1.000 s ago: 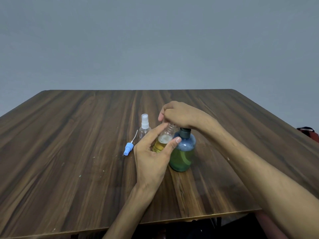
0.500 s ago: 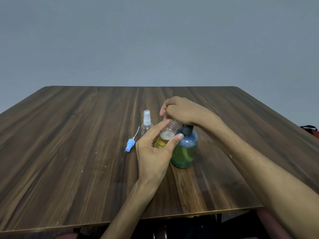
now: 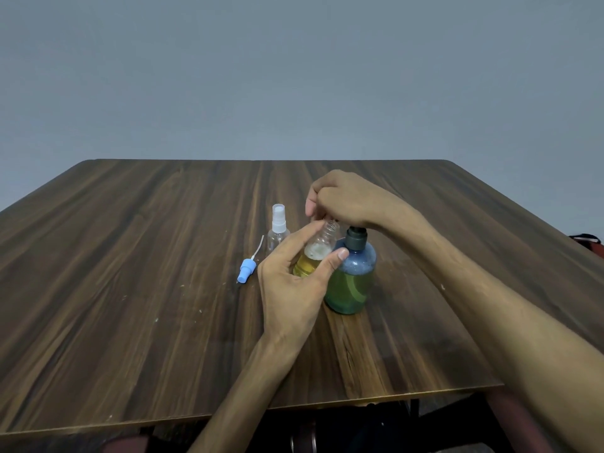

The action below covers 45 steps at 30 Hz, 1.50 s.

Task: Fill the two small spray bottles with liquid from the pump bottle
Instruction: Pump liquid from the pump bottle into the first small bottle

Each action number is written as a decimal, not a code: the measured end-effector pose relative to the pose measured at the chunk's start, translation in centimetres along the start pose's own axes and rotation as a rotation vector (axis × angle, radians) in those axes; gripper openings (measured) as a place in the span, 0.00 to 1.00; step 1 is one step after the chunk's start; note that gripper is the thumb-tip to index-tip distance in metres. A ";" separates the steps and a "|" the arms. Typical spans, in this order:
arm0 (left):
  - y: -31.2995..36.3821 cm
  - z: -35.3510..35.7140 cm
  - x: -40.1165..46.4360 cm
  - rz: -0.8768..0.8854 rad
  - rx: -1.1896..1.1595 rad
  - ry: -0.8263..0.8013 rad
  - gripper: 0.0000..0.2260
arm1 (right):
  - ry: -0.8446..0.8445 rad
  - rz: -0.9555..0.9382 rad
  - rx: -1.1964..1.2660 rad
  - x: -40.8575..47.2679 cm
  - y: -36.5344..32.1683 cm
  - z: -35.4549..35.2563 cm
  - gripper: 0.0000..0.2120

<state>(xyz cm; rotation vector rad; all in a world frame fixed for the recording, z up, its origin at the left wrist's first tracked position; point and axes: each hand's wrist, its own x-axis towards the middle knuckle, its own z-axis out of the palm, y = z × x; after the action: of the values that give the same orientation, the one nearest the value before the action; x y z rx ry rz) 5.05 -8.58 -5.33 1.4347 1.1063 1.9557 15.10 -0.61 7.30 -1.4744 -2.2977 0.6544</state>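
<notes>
My left hand (image 3: pixel 295 282) holds a small clear spray bottle (image 3: pixel 315 256) with no cap, partly filled with yellow liquid and foam. Its open neck sits under the pump spout. Right beside it stands the blue pump bottle (image 3: pixel 353 276) holding green-looking liquid. My right hand (image 3: pixel 346 199) rests curled over the pump head, which it hides. A second small clear spray bottle (image 3: pixel 278 232) with a white sprayer stands behind my left hand. A blue sprayer cap (image 3: pixel 246 271) with its dip tube lies on the table to the left.
The dark wooden table (image 3: pixel 130 289) has its front edge close to me. A red and black item (image 3: pixel 588 245) peeks in at the far right edge. A grey wall fills the background.
The view has shifted slightly upward. Both hands stay on their bottles, and my right hand sits a little higher over the pump.
</notes>
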 end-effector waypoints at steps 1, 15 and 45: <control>0.0 0.1 0.0 -0.002 0.000 -0.003 0.21 | -0.015 0.009 -0.012 0.0 0.0 0.1 0.16; -0.2 0.0 0.0 0.006 0.001 0.004 0.22 | 0.005 -0.011 -0.050 0.0 0.1 0.1 0.17; -0.4 0.1 0.0 -0.031 0.007 0.013 0.22 | -0.040 0.030 -0.078 0.5 0.4 0.5 0.17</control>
<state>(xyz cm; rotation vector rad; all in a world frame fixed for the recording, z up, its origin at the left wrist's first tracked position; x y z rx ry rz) 5.08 -8.34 -5.65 1.4019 1.1361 1.9441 14.95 -0.13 6.74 -1.5468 -2.3602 0.6146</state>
